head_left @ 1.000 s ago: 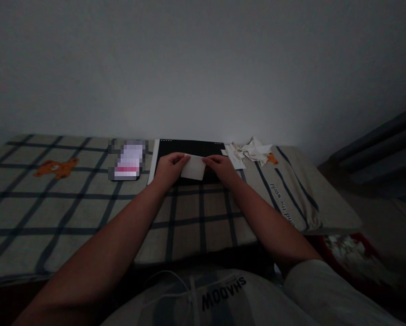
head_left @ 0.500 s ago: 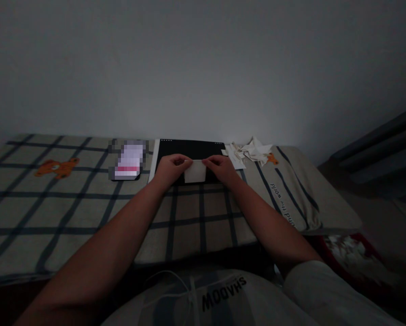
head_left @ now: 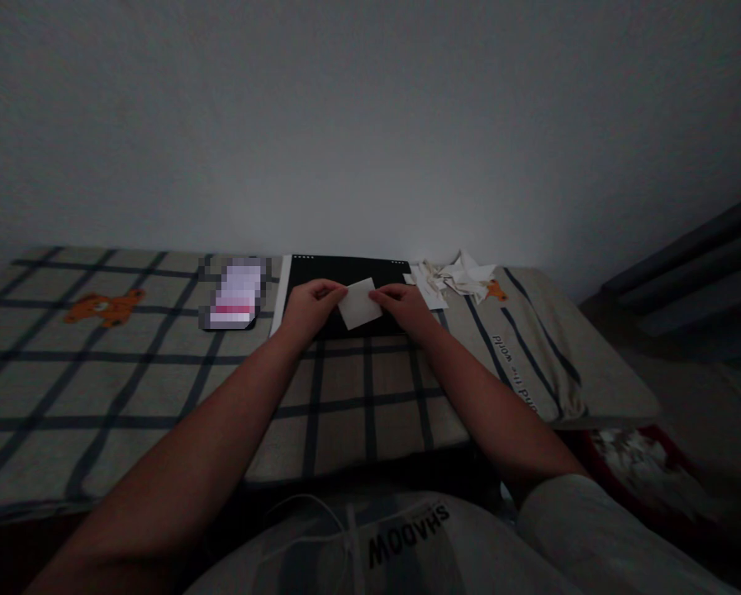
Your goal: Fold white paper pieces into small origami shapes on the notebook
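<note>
A small square of white paper (head_left: 361, 305) is held between my two hands, turned at a slant. My left hand (head_left: 313, 307) pinches its left edge between thumb and fingers. On the opposite side, my right hand (head_left: 407, 307) pinches it near the upper right corner. Beneath the paper lies a flat black sheet or board (head_left: 345, 269) with a white strip along its left edge and small white marks at its top corners. Whether the paper is folded I cannot tell.
Left of the board lies a phone (head_left: 237, 289) with a lit, blurred screen. Crumpled white paper pieces (head_left: 463, 274) sit at its right. A checked cloth (head_left: 159, 388) with bear prints covers the table against the wall. Below right stands a red bin (head_left: 673, 450) with paper scraps.
The paper square has turned from upright to slanted, its right side rising. My hands have shifted only slightly and still pinch it.
</note>
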The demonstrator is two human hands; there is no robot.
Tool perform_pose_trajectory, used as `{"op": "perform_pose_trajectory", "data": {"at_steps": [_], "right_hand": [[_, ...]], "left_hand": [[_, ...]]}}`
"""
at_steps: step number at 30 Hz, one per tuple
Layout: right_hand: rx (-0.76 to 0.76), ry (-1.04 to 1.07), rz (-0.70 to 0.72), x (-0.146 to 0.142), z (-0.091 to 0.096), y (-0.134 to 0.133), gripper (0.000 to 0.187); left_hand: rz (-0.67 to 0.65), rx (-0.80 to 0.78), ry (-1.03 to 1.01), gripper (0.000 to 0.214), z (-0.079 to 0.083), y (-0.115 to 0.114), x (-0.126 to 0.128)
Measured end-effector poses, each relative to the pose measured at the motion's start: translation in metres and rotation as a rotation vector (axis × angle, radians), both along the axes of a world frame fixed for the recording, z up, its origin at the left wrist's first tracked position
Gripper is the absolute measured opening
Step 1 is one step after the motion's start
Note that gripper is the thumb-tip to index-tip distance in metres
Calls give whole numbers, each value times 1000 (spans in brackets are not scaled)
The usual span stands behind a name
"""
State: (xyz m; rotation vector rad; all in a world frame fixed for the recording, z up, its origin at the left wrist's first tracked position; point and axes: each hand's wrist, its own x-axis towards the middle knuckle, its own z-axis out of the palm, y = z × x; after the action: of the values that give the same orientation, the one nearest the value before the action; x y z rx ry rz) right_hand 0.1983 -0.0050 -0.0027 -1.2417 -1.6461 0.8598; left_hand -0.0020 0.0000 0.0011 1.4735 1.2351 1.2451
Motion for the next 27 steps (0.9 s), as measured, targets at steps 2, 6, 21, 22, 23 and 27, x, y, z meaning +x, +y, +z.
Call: {"op": "perform_pose_trajectory", "data": {"at_steps": [2,6,21,22,23,27], "right_hand": [[15,-42,20,0,1,0,32],[19,-98,72,0,2,-1,30],[-1,47,77,-8,2,-2,26],[-5,55,74,-9,2,-3,25],[-9,64,71,-10,2,-3,25],[-17,103,29,-13,3,-4,25]], "left_hand": [[-24,-18,18,17,-1,1,0],[-86,16,74,21,0,0,0],[-124,105,276,24,1,-3,2],[-128,90,273,24,1,-3,2],[-128,78,268,23,2,-3,2],[-88,95,231,23,2,-4,2]]}}
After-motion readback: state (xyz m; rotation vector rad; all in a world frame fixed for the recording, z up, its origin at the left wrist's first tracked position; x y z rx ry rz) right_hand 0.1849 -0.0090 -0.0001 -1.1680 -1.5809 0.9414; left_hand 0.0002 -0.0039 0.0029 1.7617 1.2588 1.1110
